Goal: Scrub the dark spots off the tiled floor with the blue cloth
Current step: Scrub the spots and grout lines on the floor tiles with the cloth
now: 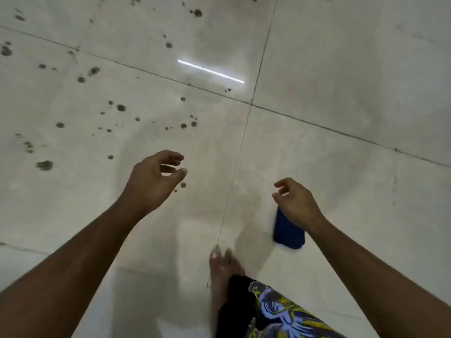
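Note:
The pale tiled floor (341, 69) carries several dark spots (121, 108) across its left half, one small spot (183, 184) just beside my left thumb. My left hand (153, 178) hovers over the floor with its fingers loosely curled and apart, holding nothing. My right hand (299, 203) is further right, thumb and fingers apart with nothing between them. The folded blue cloth (288, 231) appears to lie on the tile directly under my right wrist, partly hidden by it; I see no finger around it.
My bare foot (223, 264) stands on the grout line at the bottom centre, with patterned shorts (280, 311) over the knee. A ceiling light reflects as a white streak (210, 70). The tiles to the right show no spots.

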